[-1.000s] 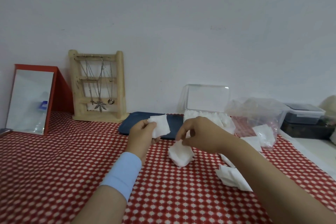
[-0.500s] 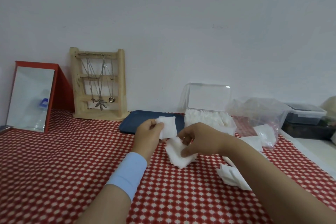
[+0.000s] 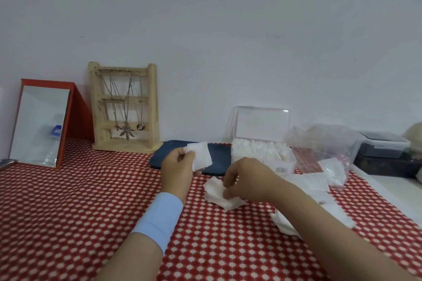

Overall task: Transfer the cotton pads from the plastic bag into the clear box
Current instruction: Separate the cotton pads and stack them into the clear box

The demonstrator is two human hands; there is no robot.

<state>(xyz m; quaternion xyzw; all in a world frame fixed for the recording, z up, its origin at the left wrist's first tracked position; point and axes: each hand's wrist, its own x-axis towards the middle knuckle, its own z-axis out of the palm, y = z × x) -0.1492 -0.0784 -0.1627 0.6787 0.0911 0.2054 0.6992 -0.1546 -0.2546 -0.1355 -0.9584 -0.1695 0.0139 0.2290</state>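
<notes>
Our left hand (image 3: 177,167) pinches one cotton pad (image 3: 199,155) aloft; our right hand (image 3: 247,181) grips a pad stack (image 3: 219,196) on the tablecloth (image 3: 91,201), nearer than the clear box (image 3: 286,164).

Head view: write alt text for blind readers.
A person's left hand holds a white square cotton pad while the right hand pinches a small white pile of pads on a red dotted tablecloth, near an open clear plastic box.

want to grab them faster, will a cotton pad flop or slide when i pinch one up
Probably soft but not limp: the cotton pad pinched by the left hand stands out almost flat. Likely very light: an edge pinch carries it. The pile pinched by the right hand looks rumpled, so neighbours may lift together.
</notes>
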